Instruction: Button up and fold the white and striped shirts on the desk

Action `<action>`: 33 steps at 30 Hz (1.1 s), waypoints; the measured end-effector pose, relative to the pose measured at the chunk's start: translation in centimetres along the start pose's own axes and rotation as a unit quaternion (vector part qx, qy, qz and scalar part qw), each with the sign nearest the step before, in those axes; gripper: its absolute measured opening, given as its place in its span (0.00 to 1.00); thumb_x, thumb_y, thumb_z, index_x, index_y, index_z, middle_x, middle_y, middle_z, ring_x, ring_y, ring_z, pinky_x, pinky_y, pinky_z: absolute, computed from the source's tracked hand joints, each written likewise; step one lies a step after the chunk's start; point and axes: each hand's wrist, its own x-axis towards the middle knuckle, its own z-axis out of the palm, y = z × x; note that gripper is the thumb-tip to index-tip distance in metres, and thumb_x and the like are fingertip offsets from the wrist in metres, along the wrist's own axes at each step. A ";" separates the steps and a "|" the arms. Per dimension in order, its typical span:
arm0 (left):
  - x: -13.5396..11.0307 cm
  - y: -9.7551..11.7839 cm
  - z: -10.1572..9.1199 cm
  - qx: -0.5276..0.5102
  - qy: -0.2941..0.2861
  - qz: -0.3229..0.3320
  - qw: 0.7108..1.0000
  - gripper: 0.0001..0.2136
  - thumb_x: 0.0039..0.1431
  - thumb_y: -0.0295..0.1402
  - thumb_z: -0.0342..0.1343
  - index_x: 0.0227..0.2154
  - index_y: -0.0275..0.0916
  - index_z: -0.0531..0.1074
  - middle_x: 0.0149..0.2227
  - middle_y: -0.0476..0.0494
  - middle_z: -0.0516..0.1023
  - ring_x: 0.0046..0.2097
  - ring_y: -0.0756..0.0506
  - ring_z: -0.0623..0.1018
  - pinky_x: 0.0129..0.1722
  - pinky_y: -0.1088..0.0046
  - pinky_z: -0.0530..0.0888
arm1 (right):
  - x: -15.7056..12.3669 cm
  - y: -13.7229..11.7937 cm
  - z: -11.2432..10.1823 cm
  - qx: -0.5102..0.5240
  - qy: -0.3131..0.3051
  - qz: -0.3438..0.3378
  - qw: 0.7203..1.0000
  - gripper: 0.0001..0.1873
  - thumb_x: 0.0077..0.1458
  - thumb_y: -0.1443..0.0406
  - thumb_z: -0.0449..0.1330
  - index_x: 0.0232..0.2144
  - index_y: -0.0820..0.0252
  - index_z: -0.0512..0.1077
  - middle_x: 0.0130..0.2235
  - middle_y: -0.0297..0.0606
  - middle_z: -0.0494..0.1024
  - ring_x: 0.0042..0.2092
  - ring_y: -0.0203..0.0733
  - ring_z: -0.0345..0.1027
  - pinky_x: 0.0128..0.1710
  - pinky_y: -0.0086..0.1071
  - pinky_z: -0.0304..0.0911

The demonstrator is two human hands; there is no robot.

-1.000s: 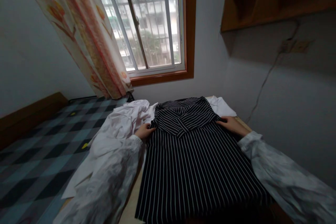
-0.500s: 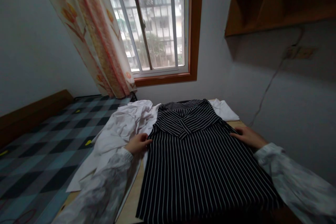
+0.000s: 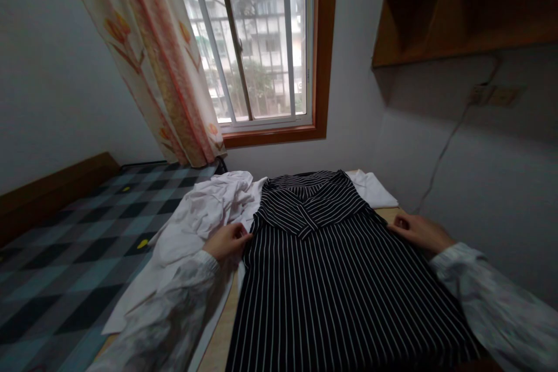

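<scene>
A black shirt with white stripes lies spread over the table, its sleeves folded inward and crossing near the top. My left hand pinches the shirt's left side edge just below the folded sleeve. On the opposite edge, my right hand has its fingers curled and closed on the fabric at about the same height. The shirt's lower end runs toward me and drops into shadow at the bottom of the view.
Crumpled white cloth lies left of the shirt, and a folded white cloth sits at the back right corner of the wooden table. A checkered bed stands on the left. Overhead at right hangs a wooden shelf.
My right hand has shifted slightly outward to the right with the shirt's edge, and the fabric there looks a little wider. The left hand stays nearly in place; the view tilts slightly upward.
</scene>
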 end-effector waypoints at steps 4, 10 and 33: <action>2.2 3.0 0.0 0.011 0.058 0.031 0.998 0.19 0.66 0.53 0.56 0.38 0.41 0.75 0.37 0.44 0.83 0.36 0.43 0.81 0.38 0.68 0.73 | 2.5 -1.1 0.8 0.022 0.007 -0.028 0.999 0.28 0.65 0.40 0.55 0.38 0.57 0.78 0.39 0.46 0.84 0.40 0.51 0.77 0.42 0.40 0.69; 9.7 6.1 1.7 0.136 0.206 0.038 0.968 0.20 0.68 0.46 0.59 0.54 0.37 0.76 0.58 0.31 0.80 0.59 0.34 0.79 0.61 0.59 0.74 | 9.3 -4.8 3.6 -0.014 0.156 -0.104 0.982 0.33 0.65 0.46 0.56 0.59 0.63 0.74 0.60 0.58 0.78 0.63 0.62 0.71 0.66 0.52 0.63; 14.3 3.4 9.3 0.132 0.255 -0.045 0.957 0.33 0.74 0.54 0.49 0.66 0.30 0.70 0.72 0.24 0.67 0.73 0.30 0.67 0.73 0.51 0.63 | 14.1 -12.4 12.4 -0.151 0.060 -0.109 0.981 0.46 0.70 0.40 0.47 0.77 0.63 0.56 0.79 0.51 0.54 0.78 0.57 0.48 0.76 0.51 0.44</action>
